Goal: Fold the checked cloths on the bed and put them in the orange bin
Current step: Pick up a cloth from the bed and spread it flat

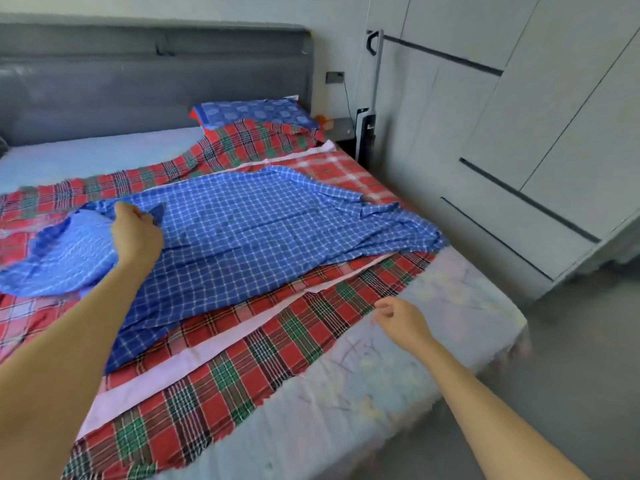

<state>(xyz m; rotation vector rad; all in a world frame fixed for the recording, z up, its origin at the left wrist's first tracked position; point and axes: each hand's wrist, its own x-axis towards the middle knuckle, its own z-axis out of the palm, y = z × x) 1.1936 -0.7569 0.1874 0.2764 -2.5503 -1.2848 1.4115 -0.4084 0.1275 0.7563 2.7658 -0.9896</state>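
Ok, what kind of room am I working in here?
Most likely a bedroom: a bed with a grey padded headboard, a blue patterned pillow at its head, and tall built-in wardrobe doors along the right wall.

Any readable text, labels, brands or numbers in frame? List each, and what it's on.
None readable.
Only checks on the blue checked cloth and the red checked cloth.
Only a printed pattern on the pillow.
Any marking on the upright appliance or the wall socket is too small and blurred to read.
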